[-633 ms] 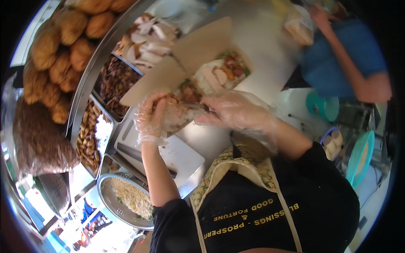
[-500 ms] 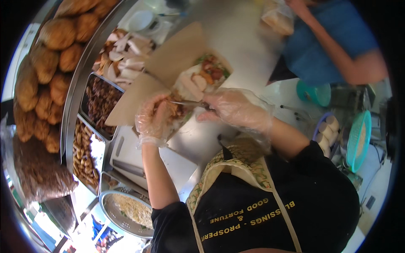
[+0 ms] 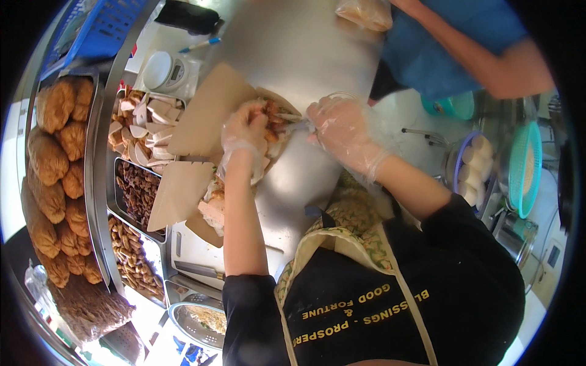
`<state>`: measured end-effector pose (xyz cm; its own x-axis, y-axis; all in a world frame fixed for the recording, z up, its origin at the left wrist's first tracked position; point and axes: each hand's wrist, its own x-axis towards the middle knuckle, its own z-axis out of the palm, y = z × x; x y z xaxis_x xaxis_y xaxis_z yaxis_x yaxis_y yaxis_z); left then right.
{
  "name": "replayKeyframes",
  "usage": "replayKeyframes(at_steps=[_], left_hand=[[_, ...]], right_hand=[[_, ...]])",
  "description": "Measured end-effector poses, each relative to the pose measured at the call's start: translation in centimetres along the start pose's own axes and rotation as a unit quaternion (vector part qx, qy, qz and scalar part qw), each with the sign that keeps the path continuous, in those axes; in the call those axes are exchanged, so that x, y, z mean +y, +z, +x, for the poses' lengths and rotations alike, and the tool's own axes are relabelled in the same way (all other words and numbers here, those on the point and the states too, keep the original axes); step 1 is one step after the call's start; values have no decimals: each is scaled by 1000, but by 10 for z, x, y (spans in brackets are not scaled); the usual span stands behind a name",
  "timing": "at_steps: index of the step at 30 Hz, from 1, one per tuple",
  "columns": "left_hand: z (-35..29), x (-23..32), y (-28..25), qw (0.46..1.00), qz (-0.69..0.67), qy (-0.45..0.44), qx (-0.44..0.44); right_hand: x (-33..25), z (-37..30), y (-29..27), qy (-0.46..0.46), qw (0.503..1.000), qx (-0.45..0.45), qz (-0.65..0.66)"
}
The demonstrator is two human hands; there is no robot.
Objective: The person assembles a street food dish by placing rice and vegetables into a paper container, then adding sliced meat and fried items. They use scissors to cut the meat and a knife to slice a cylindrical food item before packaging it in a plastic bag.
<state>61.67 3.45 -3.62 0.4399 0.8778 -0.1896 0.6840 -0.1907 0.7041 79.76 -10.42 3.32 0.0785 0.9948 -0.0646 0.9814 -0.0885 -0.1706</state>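
Observation:
Two open brown cardboard takeaway boxes lie on the steel counter, the far takeaway box (image 3: 210, 110) and the near takeaway box (image 3: 177, 195). Both hold food on rice, with pale slices showing in the near one. My left hand (image 3: 243, 128), in a clear plastic glove, is over the far box with fingers closed at the reddish-brown food (image 3: 278, 116); what they pinch is hidden. From the right my gloved right hand (image 3: 345, 131) grips metal scissors (image 3: 294, 117), their blades reaching over that food. My left forearm partly covers the near box.
Left are trays of pale chunks (image 3: 149, 125), dark brown pieces (image 3: 140, 192) and small brown rolls (image 3: 131, 253), beside large fried pieces (image 3: 52, 165). A knife (image 3: 198, 269) lies on a white board. A white scale (image 3: 165, 72) stands beyond. A person in blue (image 3: 452, 49) works opposite.
Both hands have shifted from the near box to the far box, the scissors along with them. The near box's food is now more exposed. The view has shifted.

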Motion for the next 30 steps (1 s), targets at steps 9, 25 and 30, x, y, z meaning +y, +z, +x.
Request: replayKeyframes(at_steps=[9,25,30], left_hand=[[-16,11,-15,935,-310,-143,-102],[-153,-29,-133,990,-39,-131,-22],[-166,-161,-228,855,220,-467,53]], right_hand=[[14,-7,-6,41,991,-41,121],[-5,2,-20,5,993,-105,58],[-69,-5,-32,-89,965,-200,146]])
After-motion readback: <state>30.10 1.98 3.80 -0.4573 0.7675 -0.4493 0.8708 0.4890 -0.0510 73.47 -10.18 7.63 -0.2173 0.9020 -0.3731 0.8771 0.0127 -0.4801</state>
